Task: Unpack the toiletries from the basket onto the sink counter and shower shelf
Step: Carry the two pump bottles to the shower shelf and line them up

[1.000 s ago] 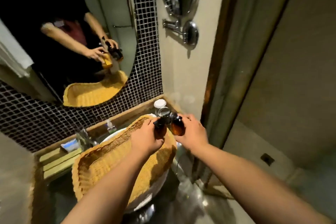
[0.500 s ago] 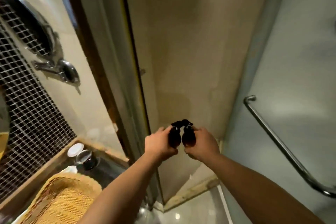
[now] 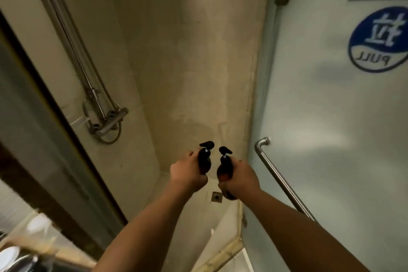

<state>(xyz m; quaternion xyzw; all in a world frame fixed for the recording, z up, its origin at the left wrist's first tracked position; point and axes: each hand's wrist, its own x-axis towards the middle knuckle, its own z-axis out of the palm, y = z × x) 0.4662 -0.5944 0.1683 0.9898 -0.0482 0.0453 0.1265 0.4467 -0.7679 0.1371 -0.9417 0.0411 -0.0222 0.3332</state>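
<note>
My left hand (image 3: pixel 187 174) grips a dark amber pump bottle (image 3: pixel 204 160) with a black pump head. A second amber pump bottle (image 3: pixel 224 169) of the same kind is held in my right hand (image 3: pixel 239 181). Both bottles are upright, side by side and slightly apart, held out in front of me inside the shower stall. The basket is out of view. No shower shelf shows in this frame.
A shower mixer with pipe and hose (image 3: pixel 103 121) hangs on the left wall. The glass shower door (image 3: pixel 331 117) with a steel handle bar (image 3: pixel 280 176) and a blue PULL sticker (image 3: pixel 378 40) stands at right. A floor drain (image 3: pixel 216 196) lies below my hands. The sink counter's corner (image 3: pixel 15 256) shows bottom left.
I have turned right, away from the sink and basket, into the shower stall. Both hands carried the bottles along, and the bottles now sit a little further apart.
</note>
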